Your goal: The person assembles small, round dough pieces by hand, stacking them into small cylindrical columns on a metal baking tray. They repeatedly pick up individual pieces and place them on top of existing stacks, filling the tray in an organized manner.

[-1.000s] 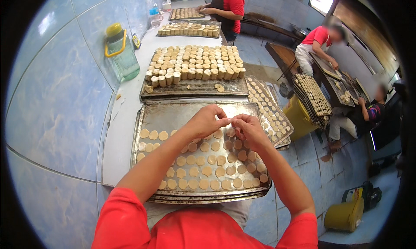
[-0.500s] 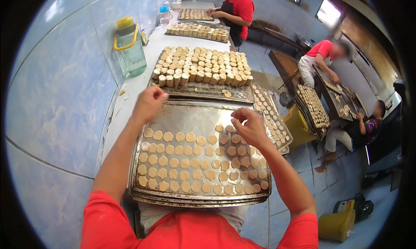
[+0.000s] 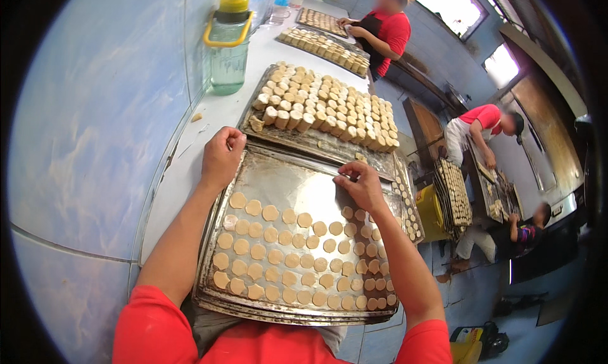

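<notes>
A metal baking tray lies in front of me on a stack of similar trays. Rows of flat, round dough discs cover its nearer part, while the far part is bare metal. At the tray's far left corner is my left hand, its fingers curled and pinched together. My right hand hovers over the far right part, closed with thumb and fingertips bent inward. Whatever either hand holds, if anything, is hidden or too small to name. Beyond them, short dough cylinders stand packed on another tray.
A bottle with a yellow lid stands on the white table by the tiled wall. Farther back, a person in red works at trays. Two more people are at the right, near stacked trays and a yellow bucket.
My view has turned, so the trays appear tilted and the bottle sits farther right. My left hand's fingers have drawn in, and the right hand's fingers have closed more.
</notes>
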Demonstrator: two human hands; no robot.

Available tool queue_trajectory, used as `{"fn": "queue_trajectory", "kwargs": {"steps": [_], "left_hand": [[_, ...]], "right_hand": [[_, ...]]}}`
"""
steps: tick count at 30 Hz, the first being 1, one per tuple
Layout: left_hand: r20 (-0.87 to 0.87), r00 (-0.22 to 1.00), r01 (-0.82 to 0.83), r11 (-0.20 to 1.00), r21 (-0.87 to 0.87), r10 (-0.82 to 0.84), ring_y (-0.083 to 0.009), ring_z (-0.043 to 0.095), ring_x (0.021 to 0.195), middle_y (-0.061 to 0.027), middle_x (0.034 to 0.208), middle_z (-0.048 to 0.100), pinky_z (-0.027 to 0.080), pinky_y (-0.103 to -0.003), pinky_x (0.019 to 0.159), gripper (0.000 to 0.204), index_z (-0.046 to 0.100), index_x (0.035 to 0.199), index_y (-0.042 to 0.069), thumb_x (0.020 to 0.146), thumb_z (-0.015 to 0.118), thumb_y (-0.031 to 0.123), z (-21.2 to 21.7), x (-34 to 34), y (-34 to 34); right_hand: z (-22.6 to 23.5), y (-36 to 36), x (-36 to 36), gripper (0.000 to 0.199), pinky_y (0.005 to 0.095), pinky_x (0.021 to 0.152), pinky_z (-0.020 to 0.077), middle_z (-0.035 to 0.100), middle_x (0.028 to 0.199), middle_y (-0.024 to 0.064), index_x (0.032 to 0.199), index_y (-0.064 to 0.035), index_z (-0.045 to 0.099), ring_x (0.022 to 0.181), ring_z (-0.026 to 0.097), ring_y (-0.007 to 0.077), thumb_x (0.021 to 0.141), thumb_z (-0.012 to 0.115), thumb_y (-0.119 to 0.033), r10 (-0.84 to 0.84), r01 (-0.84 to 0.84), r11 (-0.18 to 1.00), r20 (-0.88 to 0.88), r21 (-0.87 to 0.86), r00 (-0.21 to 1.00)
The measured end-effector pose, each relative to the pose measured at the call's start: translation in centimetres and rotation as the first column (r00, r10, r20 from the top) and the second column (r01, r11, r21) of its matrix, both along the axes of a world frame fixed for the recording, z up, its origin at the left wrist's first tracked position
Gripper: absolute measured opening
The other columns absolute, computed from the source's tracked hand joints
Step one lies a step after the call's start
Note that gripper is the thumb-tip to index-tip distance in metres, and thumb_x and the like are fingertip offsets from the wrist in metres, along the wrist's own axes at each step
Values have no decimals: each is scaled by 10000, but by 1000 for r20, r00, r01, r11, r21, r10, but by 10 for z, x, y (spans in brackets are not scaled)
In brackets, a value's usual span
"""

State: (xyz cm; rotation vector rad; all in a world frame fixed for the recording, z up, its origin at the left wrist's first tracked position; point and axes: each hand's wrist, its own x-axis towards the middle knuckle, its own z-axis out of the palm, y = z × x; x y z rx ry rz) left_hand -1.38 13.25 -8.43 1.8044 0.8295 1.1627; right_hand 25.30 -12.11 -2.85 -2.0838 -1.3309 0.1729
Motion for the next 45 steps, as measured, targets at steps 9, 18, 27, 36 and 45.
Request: {"fn": "queue_trajectory", "kwargs": {"steps": [9,18,27,36,45], "left_hand": [[-31,999,-7,992,123,11,-309,717,819,-145,924,729,571,-432,757,208,700,1016,25,986,740,227,8,0,-9],[-147,987,62,998,-13,-63,-390,722,925,-163,1009,718,570,-503,839,198,679,1018,61,985,695,255,22,-11,-18],[-242,970,29,996,83,-8,-447,735,903,-212,973,757,587,-553,810,233,718,1072,40,931,680,222,16,-11,-16],[-104,984,-96,929,358,142,-415,694,905,-173,1004,703,536,-536,804,351,623,1220,50,961,676,280,-23,5,-10],[-16,998,-66,993,97,68,-355,687,836,-148,982,708,523,-470,761,205,675,995,50,874,817,136,-19,24,-7]], "right_hand": [[60,64,-26,166,316,683,501,680,811,54,922,1,755,728,604,134,935,814,-154,36,-29,992,-52,123,998],[82,174,-159,209,233,684,512,719,869,21,1020,19,742,769,630,73,1050,744,-188,526,-397,850,-573,345,629],[82,208,-206,320,269,799,473,675,967,16,1079,-21,722,895,577,104,1136,535,-274,362,-279,917,-886,284,290],[49,206,-239,505,495,1032,470,662,1325,174,1463,-59,639,1212,605,377,964,574,-100,756,-745,654,131,-130,641],[21,209,-271,664,593,1134,381,578,1462,151,1601,-77,493,1306,558,342,957,537,-236,769,-600,636,332,-486,546]]}}
